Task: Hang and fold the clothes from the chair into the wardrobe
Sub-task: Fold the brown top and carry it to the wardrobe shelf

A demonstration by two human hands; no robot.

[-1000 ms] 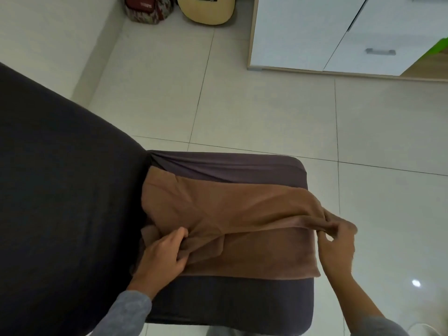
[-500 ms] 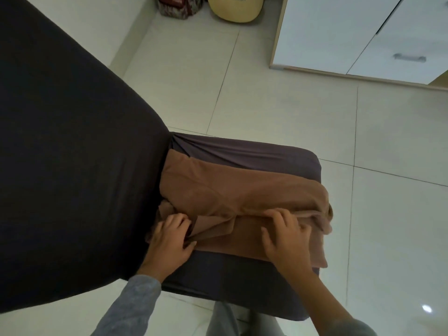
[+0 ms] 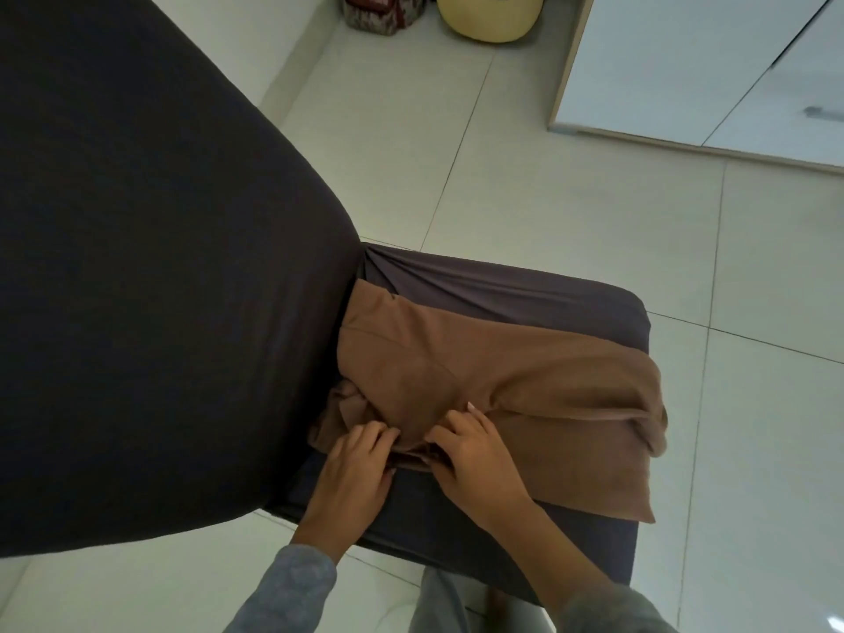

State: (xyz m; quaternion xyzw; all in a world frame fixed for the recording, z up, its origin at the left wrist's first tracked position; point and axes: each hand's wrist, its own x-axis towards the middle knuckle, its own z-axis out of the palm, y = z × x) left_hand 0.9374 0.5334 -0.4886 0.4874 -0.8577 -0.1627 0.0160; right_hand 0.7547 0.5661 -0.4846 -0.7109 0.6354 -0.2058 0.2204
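A brown garment (image 3: 539,386) lies partly folded across the seat of a dark grey covered chair (image 3: 525,294). My left hand (image 3: 354,472) rests on the garment's bunched near-left corner, fingers curled into the fabric. My right hand (image 3: 475,454) sits right beside it, fingers pressing and pinching the same folded edge. The chair's tall dark backrest (image 3: 150,276) fills the left of the view. A white wardrobe (image 3: 712,61) stands at the far right with its doors shut.
Pale floor tiles (image 3: 548,185) surround the chair. A guitar body (image 3: 491,16) and a small patterned bag (image 3: 381,13) lean at the far wall. My grey trouser legs (image 3: 438,600) stand just in front of the seat.
My right hand moved left from the garment's right end to beside my left hand. The garment's right edge now lies folded flat on the seat. The view shifted closer.
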